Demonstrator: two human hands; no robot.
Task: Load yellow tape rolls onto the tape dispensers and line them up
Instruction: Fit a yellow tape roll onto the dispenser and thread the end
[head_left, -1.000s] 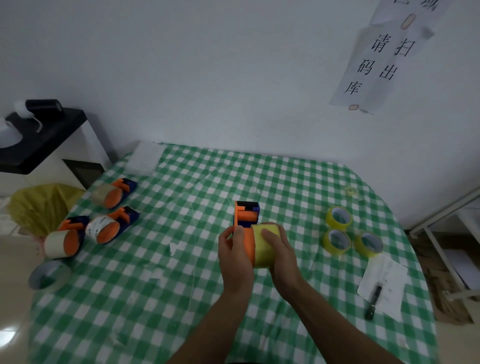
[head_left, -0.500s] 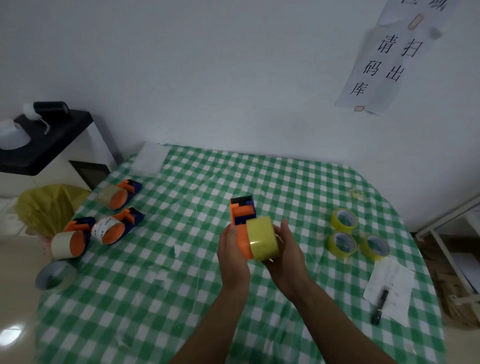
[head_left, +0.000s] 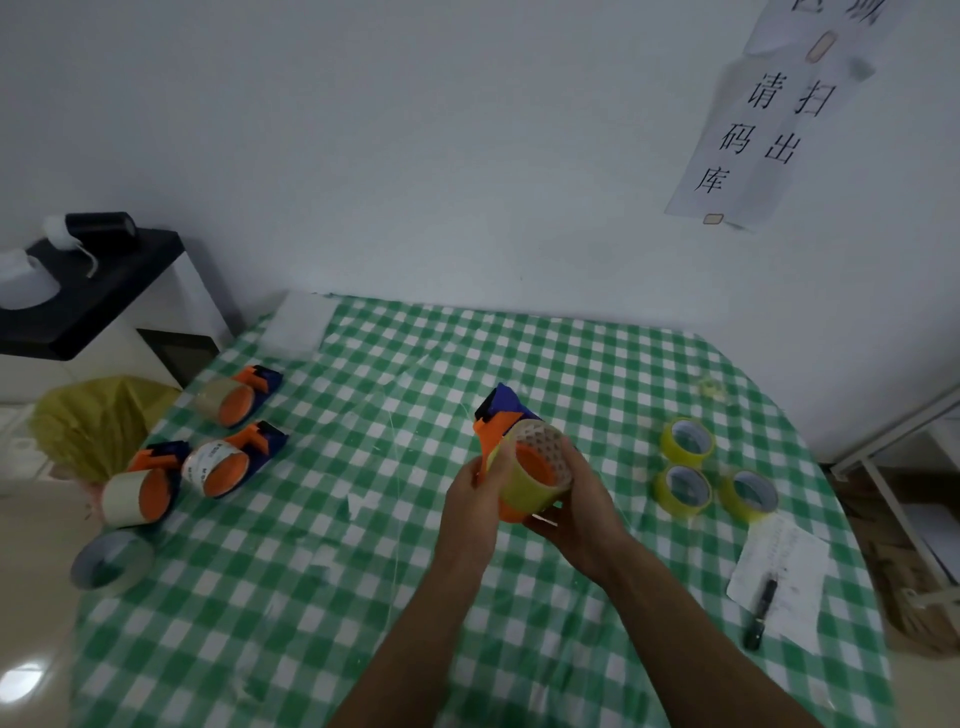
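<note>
Orange-and-blue tape dispenser (head_left: 503, 422) held above the counter (head_left: 363, 571), yellow tape roll (head_left: 525, 491) seated on its hub. The left hand (head_left: 474, 501) curls round the dispenser's side; the right hand (head_left: 579, 512) cups the roll from below. Three spare rolls (head_left: 675, 506) lie right of the dispenser.

Paper sign (head_left: 748, 130) on the wall, black characters 请扫码出库; upper sheet's characters cut off

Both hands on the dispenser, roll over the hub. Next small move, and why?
Probably press the yellow roll fully home on the orange hub. The right hand cups the roll, the left hand grips the dispenser, and it is held tilted above the table. Only then set it by the loaded dispensers at left.
</note>
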